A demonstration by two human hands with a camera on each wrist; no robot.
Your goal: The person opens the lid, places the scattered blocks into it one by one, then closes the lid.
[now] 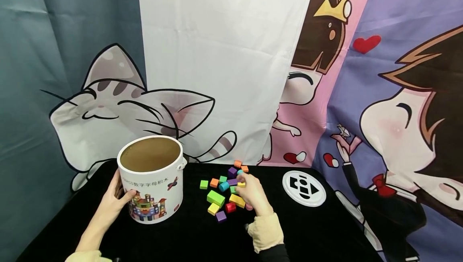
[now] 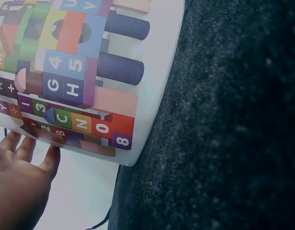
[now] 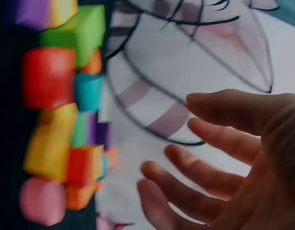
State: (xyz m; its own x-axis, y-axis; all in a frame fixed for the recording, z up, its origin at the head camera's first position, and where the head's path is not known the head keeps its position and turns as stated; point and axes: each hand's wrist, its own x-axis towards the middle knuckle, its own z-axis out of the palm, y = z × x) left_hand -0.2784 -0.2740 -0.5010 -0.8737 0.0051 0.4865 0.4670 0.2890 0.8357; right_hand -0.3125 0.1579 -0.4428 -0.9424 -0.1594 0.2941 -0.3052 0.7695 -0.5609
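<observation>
A white bucket [image 1: 155, 213] with printed coloured blocks and lettering stands upright and uncovered on the black cloth. My left hand [image 1: 113, 202] rests on its left side, thumb on the printed front. In the left wrist view, fingertips [image 2: 52, 155] of that hand touch the bucket's printed wall. Right of the bucket lies a loose group of coloured blocks, among them a green block [image 1: 216, 198], a red cylinder [image 1: 230, 207] and a purple block [image 1: 221, 216]. Over the group's right side hovers my right hand [image 1: 255, 193]; the right wrist view shows its fingers spread, holding nothing.
A round white lid [image 1: 314, 201] with black shape cut-outs lies on the black cloth [image 1: 202, 242], right of the blocks. Behind the table hangs a printed curtain [image 1: 224, 53] with a cartoon cat and figures.
</observation>
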